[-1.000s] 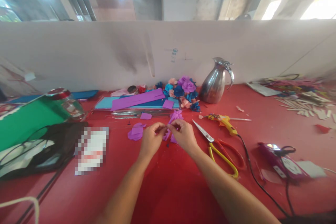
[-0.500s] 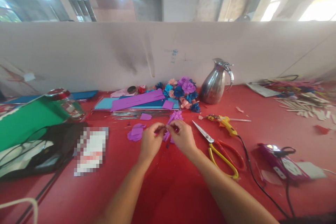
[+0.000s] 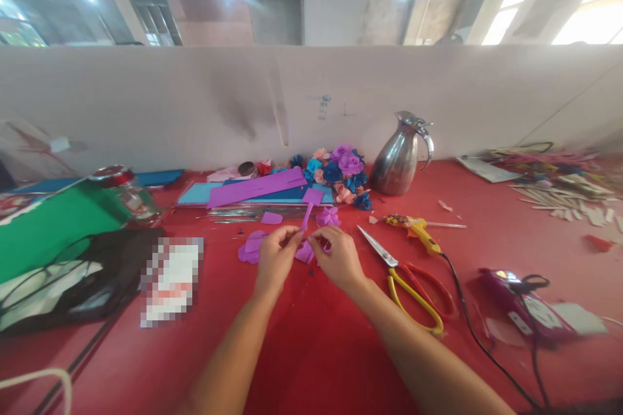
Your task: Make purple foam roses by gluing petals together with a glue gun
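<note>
A narrow purple paper strip (image 3: 307, 215) stands up from the fingertips of the left hand (image 3: 276, 256), over the middle of the table (image 3: 302, 356). Its long axis runs away from the person, toward the far edge, leaning slightly right. The left hand is the nearer one, thumb and forefinger pinched on the strip's near end. The right hand (image 3: 339, 254) faces it just to the right, thumb and forefinger drawn close together; whether anything is between them, I cannot tell.

Just beyond the right hand lies a purple paper flower (image 3: 328, 216). A loose purple paper piece (image 3: 305, 253) shows on the table between the hands, and a small pile of purple paper petals (image 3: 250, 246) sits left of the left hand. Farther off, a long purple paper band (image 3: 257, 187) lies across blue sheets, beside a cluster of purple, blue and pink paper flowers (image 3: 345, 172) near the far edge.

To the right of the right hand, steel scissors with yellow and red handles (image 3: 379, 248) point away and left, and a yellow glue gun (image 3: 427, 237) lies beyond them. A silver metal jug (image 3: 396, 159) stands near the far edge. Nothing stands between the two hands but paper.
</note>
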Tool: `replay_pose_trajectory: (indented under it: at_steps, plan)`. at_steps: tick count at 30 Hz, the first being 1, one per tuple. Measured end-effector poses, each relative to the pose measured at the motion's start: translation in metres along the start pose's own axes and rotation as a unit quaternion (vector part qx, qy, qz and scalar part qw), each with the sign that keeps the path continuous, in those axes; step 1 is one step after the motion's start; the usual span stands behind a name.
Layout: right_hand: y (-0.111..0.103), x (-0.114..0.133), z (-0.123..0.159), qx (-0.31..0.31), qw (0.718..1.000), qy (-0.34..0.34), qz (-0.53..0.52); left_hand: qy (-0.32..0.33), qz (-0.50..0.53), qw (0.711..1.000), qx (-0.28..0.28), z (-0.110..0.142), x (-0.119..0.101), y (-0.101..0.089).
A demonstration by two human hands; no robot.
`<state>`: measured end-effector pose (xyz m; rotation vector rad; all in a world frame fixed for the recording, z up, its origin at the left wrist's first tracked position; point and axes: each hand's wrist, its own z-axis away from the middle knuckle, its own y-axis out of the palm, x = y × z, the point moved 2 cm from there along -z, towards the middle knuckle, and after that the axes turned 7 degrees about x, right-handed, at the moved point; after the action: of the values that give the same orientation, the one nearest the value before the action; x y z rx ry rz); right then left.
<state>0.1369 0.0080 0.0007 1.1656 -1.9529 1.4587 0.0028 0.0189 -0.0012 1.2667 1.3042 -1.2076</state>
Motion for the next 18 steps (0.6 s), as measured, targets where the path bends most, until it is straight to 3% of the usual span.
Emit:
replay_pose_trajectory:
  at_steps: [18]
  plan:
    - [-0.0018, -0.0043, -0.0058, -0.013, 0.999, 0.031, 0.014, -0.012, 0.0, 1.0, -0.025, -0.0058, 0.0011, -0.0025]
